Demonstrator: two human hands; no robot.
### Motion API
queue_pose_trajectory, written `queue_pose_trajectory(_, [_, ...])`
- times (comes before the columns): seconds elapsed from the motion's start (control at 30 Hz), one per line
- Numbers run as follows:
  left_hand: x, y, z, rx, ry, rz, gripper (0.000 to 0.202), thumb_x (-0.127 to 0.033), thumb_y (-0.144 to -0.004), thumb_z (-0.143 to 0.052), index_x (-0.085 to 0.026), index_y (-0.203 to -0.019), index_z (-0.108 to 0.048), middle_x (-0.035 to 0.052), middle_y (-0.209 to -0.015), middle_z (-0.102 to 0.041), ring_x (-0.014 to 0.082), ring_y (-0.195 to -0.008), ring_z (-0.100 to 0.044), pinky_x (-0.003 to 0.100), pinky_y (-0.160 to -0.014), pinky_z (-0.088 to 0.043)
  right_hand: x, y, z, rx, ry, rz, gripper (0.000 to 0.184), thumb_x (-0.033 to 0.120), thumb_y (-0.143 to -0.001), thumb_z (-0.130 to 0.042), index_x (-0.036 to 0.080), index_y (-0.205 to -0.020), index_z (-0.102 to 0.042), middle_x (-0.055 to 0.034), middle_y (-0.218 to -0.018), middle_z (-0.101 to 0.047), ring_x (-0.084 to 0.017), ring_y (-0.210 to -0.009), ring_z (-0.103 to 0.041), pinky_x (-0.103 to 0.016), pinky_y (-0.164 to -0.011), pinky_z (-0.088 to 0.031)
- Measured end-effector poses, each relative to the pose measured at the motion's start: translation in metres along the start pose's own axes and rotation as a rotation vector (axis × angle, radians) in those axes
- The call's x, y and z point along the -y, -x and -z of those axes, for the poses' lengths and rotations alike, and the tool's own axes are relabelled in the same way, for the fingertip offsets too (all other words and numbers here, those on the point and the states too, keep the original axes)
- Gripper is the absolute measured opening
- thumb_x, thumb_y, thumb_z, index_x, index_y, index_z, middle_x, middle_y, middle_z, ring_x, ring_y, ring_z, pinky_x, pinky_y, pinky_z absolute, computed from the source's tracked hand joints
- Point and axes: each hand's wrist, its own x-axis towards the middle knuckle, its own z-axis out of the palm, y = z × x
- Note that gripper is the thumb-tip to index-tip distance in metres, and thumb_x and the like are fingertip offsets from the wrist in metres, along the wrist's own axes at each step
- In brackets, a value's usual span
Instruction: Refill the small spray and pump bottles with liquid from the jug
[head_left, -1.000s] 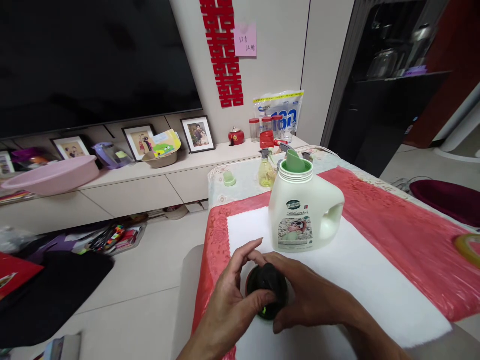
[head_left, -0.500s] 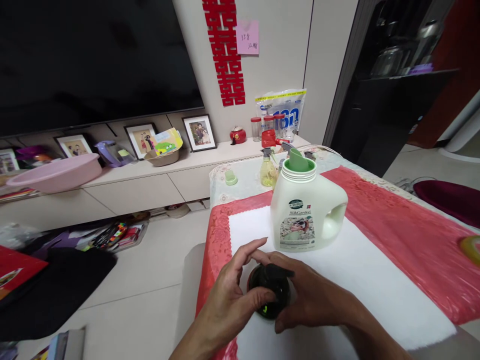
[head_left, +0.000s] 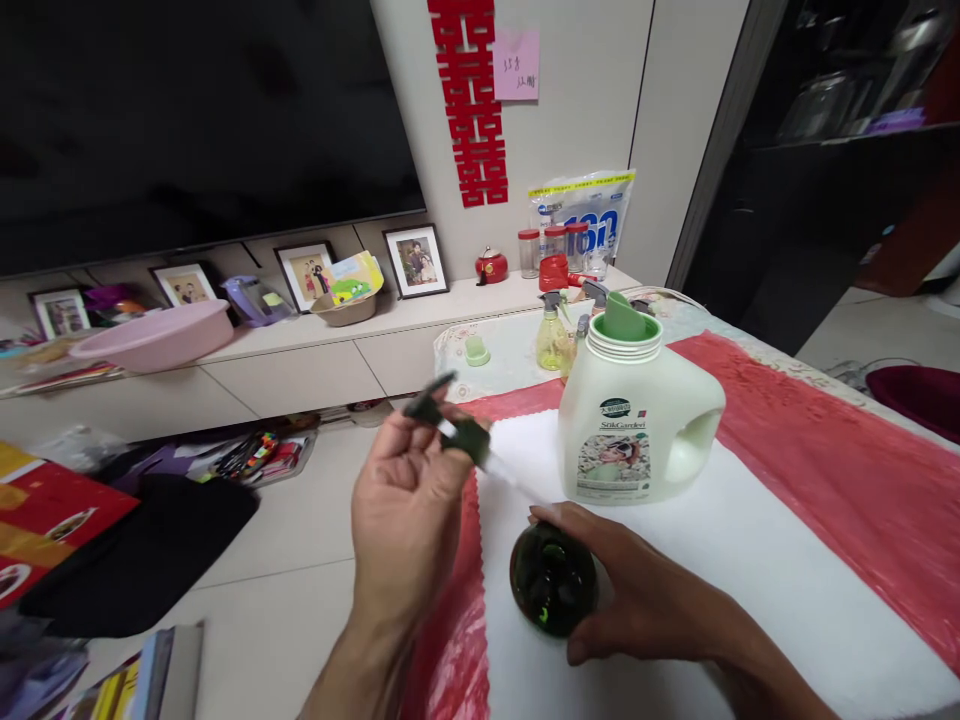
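Note:
My left hand (head_left: 412,480) is closed on a dark green pump head (head_left: 466,438), tilted, its pale tube (head_left: 517,480) slanting down toward the bottle; whether the tube's tip has cleared the mouth is hard to make out. Beneath it, a dark green glossy bottle (head_left: 553,582) stands on the white cloth (head_left: 757,570). My right hand (head_left: 630,590) curls round the bottle's right side, thumb in front and fingers behind. Just beyond stands a large pale green jug (head_left: 645,420) with a handle, a green cup-like piece (head_left: 624,318) sitting in its mouth.
Behind the jug are a yellowish spray bottle (head_left: 551,335) and a small light green cap (head_left: 476,350). A red plastic cover (head_left: 810,430) lies under the white cloth. A low cabinet along the wall bears a pink basin (head_left: 161,340), picture frames and red-lidded jars (head_left: 529,252).
The pump head, on the bottle before, is now lifted off up and to the left in my left hand. My right hand stays at the bottle. The view has shifted slightly left.

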Motion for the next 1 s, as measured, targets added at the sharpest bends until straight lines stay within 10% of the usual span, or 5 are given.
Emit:
queue_pose_trajectory(0.23, [0.068,-0.057,0.029,-0.303,0.157,0.19,0.046,-0.031,-0.056,-0.098,-0.019,-0.092,-0.073,-0.0025,-0.084,-0.073,0.0085,-0.074,-0.066,0.019,-0.071,-0.052,0.004,0.001,0.0,0.042,-0.007,-0.091,0.107,0.041,-0.06,-0.089,0.018,-0.154,-0.044,-0.014,-0.156,-0.036,-0.037,-0.14,-0.04,-0.05,-0.118,-0.039])
queue_pose_trajectory(0.47, [0.147,-0.053,0.045,-0.363,0.043,0.314,0.04,-0.027,-0.059,-0.095,-0.015,-0.081,-0.063,-0.0044,-0.073,-0.065,0.0068,-0.064,-0.061,0.019,-0.063,-0.052,0.005,-0.001,0.001,0.049,-0.017,-0.089,0.106,0.041,-0.06,-0.089,0.017,-0.153,-0.044,-0.0141,-0.155,-0.038,-0.036,-0.139,-0.042,-0.051,-0.119,-0.037])
queue_pose_trajectory(0.8, [0.152,-0.055,0.053,-0.332,-0.168,0.49,0.019,-0.009,-0.08,-0.075,-0.015,-0.081,-0.058,-0.001,-0.069,-0.065,0.0091,-0.061,-0.067,0.024,-0.067,-0.062,0.0,-0.001,0.0,0.051,-0.002,-0.078,0.106,0.036,-0.06,-0.09,0.018,-0.154,-0.043,-0.0125,-0.157,-0.036,-0.035,-0.143,-0.039,-0.048,-0.12,-0.038])
queue_pose_trajectory(1.0, [0.136,-0.051,0.062,-0.283,-0.279,0.55,0.035,-0.003,-0.084,-0.067,-0.013,-0.114,-0.053,0.0032,-0.082,-0.069,0.0163,-0.066,-0.074,0.031,-0.068,-0.064,-0.001,0.001,-0.001,0.05,-0.004,-0.102,0.107,0.041,-0.061,-0.089,0.019,-0.155,-0.042,-0.0118,-0.156,-0.036,-0.035,-0.143,-0.038,-0.05,-0.122,-0.035])
